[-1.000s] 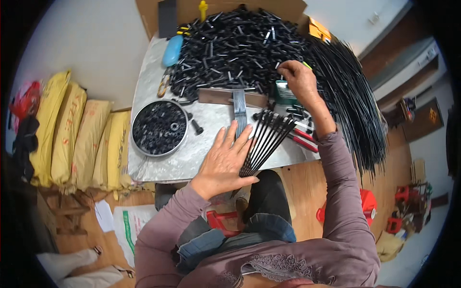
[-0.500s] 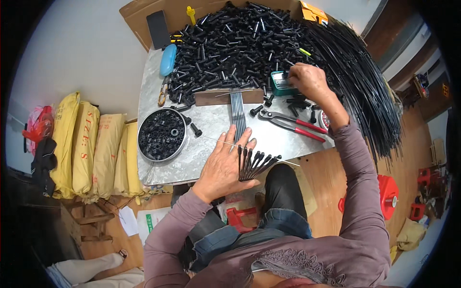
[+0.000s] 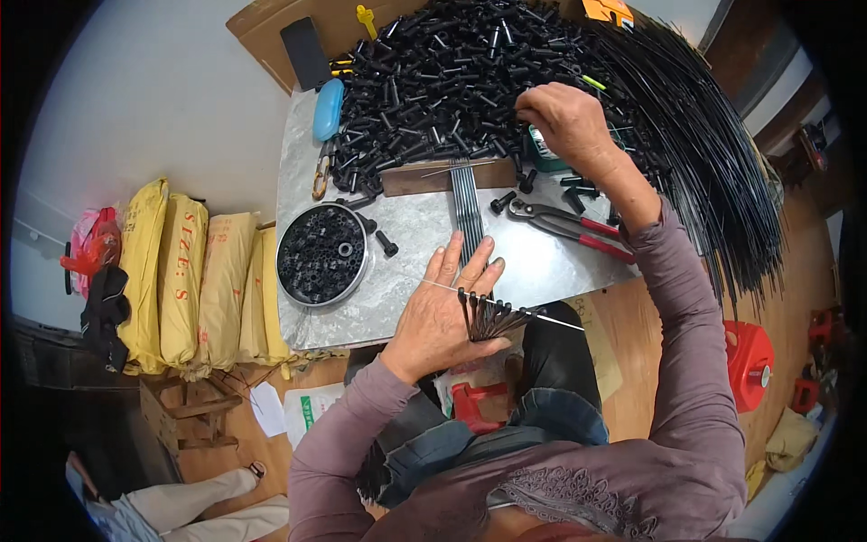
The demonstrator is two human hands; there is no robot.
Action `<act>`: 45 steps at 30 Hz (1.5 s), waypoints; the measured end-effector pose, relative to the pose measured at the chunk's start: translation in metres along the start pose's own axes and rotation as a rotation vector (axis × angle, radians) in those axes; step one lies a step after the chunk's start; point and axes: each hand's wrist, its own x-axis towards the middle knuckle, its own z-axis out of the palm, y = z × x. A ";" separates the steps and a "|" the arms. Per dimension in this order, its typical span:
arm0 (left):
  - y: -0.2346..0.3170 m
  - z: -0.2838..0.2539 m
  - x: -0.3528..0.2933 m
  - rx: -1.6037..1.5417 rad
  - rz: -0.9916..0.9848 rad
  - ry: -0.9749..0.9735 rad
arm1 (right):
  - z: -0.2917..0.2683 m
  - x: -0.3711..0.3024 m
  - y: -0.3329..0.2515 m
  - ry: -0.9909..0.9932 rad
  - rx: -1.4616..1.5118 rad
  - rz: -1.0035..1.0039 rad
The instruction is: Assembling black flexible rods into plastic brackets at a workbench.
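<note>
My left hand (image 3: 449,312) lies palm down at the table's near edge, fingers stretched over flat dark-grey strips (image 3: 466,200). Between its thumb and fingers is a fan of thin black strips (image 3: 492,318) with knobbed ends. A thin metal rod (image 3: 562,321) runs across at the knobs and under the fingers. My right hand (image 3: 567,122) hovers above a small green box (image 3: 542,155), its fingertips pinched together; whatever they hold cannot be made out. At the strips' far end stands a wooden block (image 3: 415,178).
Behind the block spreads a large heap of black bolt-like pieces (image 3: 442,86). Long black rods (image 3: 713,135) lie at the right. Red-handled pincers (image 3: 578,228), a round tin of small black rings (image 3: 322,255) and a blue case (image 3: 329,110) rest on the table (image 3: 316,330). Yellow sacks (image 3: 181,280) stand left.
My right hand has lifted out of the green box and moved away from me, up over the heap's edge. My left hand stays over the strips. The whole view has shifted slightly.
</note>
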 end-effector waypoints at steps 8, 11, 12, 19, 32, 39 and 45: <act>0.002 -0.002 -0.002 -0.001 -0.034 0.007 | -0.005 -0.034 0.022 -0.188 0.004 0.214; 0.004 -0.003 0.002 0.009 -0.015 0.014 | -0.006 -0.031 0.028 -0.218 -0.031 0.195; 0.003 -0.002 0.001 0.005 -0.013 0.019 | -0.007 -0.028 0.026 -0.216 -0.028 0.195; 0.004 -0.001 0.002 0.015 -0.029 -0.003 | -0.014 -0.009 0.030 0.069 0.183 0.488; 0.005 -0.001 0.001 0.036 -0.017 0.021 | -0.028 -0.030 0.043 -0.419 -0.210 0.392; 0.006 0.000 0.001 0.025 -0.008 0.044 | -0.023 -0.034 0.060 -0.505 -0.316 0.302; 0.005 0.001 0.001 0.035 0.006 0.042 | -0.051 0.012 0.085 0.161 -0.299 0.445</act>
